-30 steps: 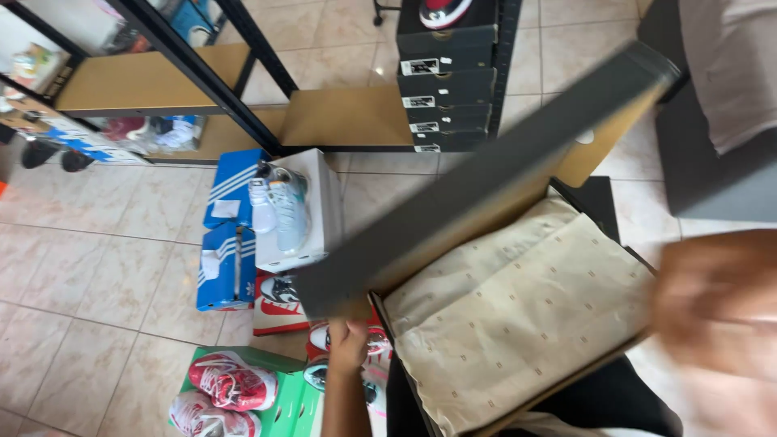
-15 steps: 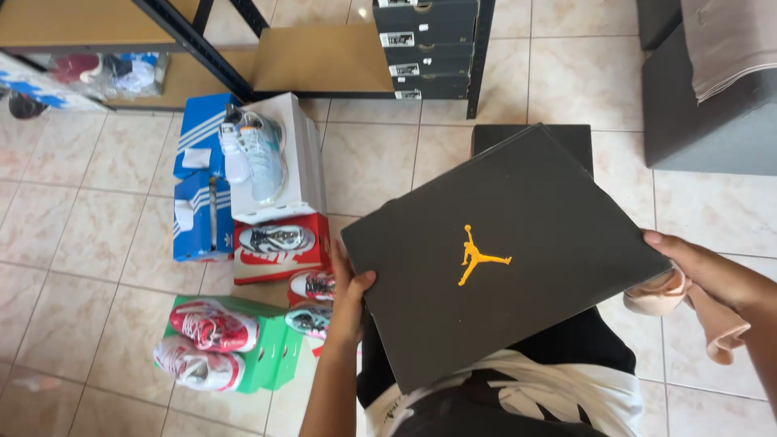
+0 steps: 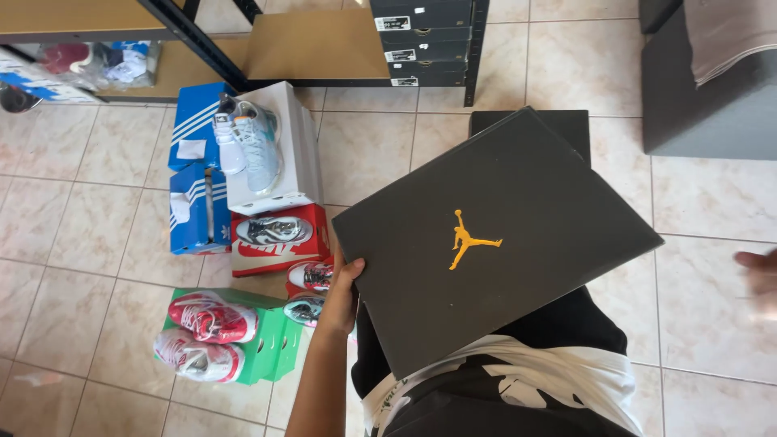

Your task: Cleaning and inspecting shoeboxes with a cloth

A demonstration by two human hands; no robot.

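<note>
Several shoe boxes point(image 3: 243, 186) on tiled floor point(image 3: 81, 243)

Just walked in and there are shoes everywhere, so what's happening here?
A person holds a closed black shoebox on their lap, the left hand gripping its left edge. The right hand is off the box, blurred at the frame's right edge. On the tiled floor to the left, sneakers sit on top of boxes: a pale pair on a white box, a red pair on a green box.

Big box point(image 3: 518, 243) fills frame centre, over the lap — shoe boxes point(image 3: 243, 226) cluster at left, shelf point(image 3: 316, 44) along the top.
</note>
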